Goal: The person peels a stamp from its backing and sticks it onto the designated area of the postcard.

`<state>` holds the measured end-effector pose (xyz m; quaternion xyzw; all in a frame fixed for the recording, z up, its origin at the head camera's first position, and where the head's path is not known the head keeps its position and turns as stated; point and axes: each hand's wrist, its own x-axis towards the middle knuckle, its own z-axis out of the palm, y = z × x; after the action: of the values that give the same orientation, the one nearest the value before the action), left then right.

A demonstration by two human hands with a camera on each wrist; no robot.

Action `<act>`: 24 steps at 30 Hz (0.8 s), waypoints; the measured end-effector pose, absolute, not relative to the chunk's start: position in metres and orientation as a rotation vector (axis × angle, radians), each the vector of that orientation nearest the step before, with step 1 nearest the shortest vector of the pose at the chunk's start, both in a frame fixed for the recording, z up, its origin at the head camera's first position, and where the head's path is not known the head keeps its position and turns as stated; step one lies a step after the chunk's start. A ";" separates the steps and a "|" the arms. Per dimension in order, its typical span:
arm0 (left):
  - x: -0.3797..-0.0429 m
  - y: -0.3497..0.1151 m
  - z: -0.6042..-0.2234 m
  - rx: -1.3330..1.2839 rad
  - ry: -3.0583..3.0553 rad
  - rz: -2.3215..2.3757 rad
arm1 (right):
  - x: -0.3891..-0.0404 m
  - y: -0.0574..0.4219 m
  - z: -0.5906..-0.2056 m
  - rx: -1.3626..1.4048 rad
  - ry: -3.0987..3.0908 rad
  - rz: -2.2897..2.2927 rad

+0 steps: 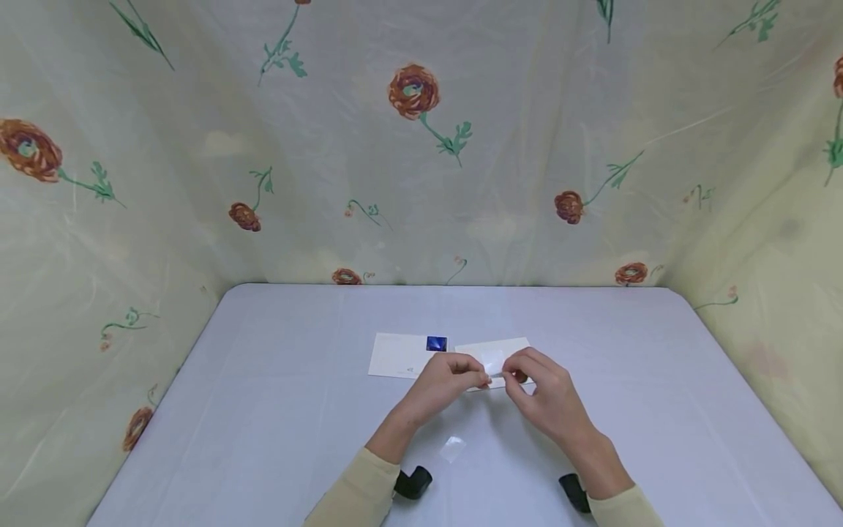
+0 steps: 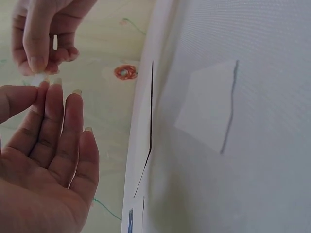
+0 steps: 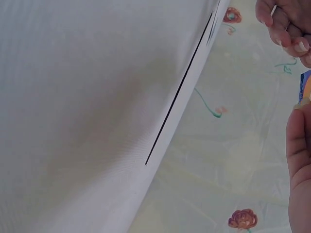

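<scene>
My left hand (image 1: 451,372) and right hand (image 1: 541,384) meet over a white envelope (image 1: 510,345) in the head view. Between right thumb and fingers, a small blue-and-orange stamp (image 3: 305,87) is pinched; most of it lies outside the right wrist view. In the left wrist view, the left thumb and forefinger pinch the pale edge (image 2: 36,78) of the same small piece, against the right fingertips. A second envelope (image 1: 395,355) lies to the left, with a dark blue stamp (image 1: 436,343) at its upper right corner. Fingers partly cover both envelopes.
A small translucent sheet (image 1: 452,449) lies on the white table (image 1: 276,410), nearer me than the envelopes. Black wrist devices (image 1: 413,483) sit by both sleeves. A flowered curtain (image 1: 500,161) hangs behind the table and along both sides.
</scene>
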<state>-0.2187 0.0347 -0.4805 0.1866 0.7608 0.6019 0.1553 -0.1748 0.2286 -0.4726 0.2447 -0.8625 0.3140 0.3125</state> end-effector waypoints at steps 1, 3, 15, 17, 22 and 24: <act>-0.219 0.035 -0.481 0.534 2.178 1.723 | -0.175 0.229 -0.472 0.648 -2.271 0.835; -0.219 0.035 -0.481 0.533 2.174 1.721 | -0.175 0.229 -0.472 0.651 -2.264 0.844; -0.219 0.035 -0.485 0.542 2.191 1.685 | -0.175 0.231 -0.470 0.625 -2.255 0.872; -0.219 0.034 -0.484 0.544 2.194 1.674 | -0.175 0.232 -0.470 0.624 -2.245 0.879; -0.219 0.032 -0.483 0.538 2.210 1.642 | -0.175 0.234 -0.469 0.607 -2.225 0.876; -0.220 0.032 -0.482 0.536 2.210 1.637 | -0.175 0.235 -0.470 0.595 -2.223 0.870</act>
<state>-0.2195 0.0316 -0.4825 0.1886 0.7775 0.5757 0.1689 -0.1754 0.2349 -0.4696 0.2278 -0.8517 0.3333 0.3342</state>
